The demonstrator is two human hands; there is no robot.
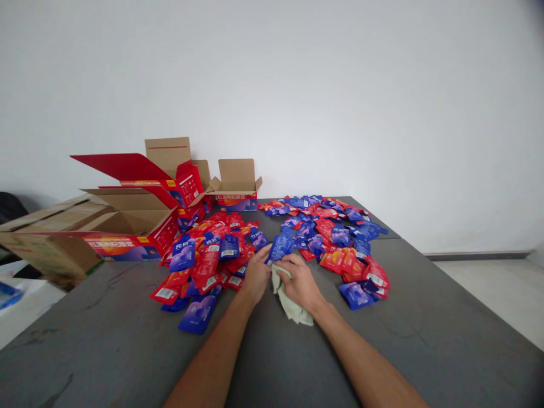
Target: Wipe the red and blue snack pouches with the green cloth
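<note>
Between my two hands, over the middle of the dark table [272, 362], is a blue pouch [281, 246] with pale print. My left hand [257, 275] grips the pouch at its left edge, fingers closed. A pale green cloth [295, 311] is bunched in my right hand [300, 279], which presses it against the lower part of the pouch; the rest of the cloth hangs toward the tabletop. To the left lies a heap of red and blue pouches [208, 263]. More pouches [335, 232] are spread in a heap to the right and behind my hands.
Open red cartons [131, 247] stand at the left, with another open carton [237, 202] against the white wall. Brown cardboard boxes [59, 255] sit beyond the table's left side. A pale floor [488, 283] shows past the right table edge.
</note>
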